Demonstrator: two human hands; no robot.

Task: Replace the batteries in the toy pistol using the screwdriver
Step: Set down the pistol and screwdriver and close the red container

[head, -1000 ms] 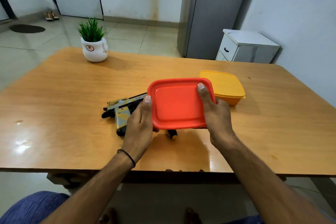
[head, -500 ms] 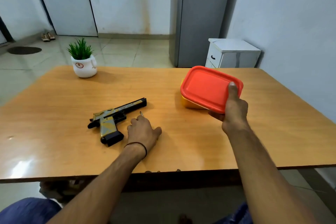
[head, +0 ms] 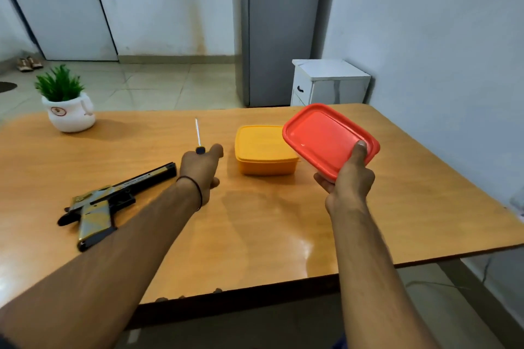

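Observation:
The toy pistol (head: 113, 201), black with gold and grey patches, lies on its side at the table's left, barrel pointing right and away. My left hand (head: 200, 168) grips the handle of a screwdriver (head: 198, 134) just above the table, its thin metal shaft pointing away from me. My right hand (head: 347, 178) holds a red lidded box (head: 329, 137) tilted in the air, thumb on the lid, just right of a yellow lidded box (head: 265, 150) that stands on the table. No batteries are in sight.
A wooden table (head: 255, 221) carries everything. A small green plant in a white pot (head: 68, 106) stands at its far left corner. Beyond the table are a grey fridge (head: 276, 28) and a white bedside cabinet (head: 329, 82). A wall runs along the right.
My left hand let go of the red box, went down to the table and has come up holding the screwdriver. My right hand has carried the red box to the right, past the yellow box.

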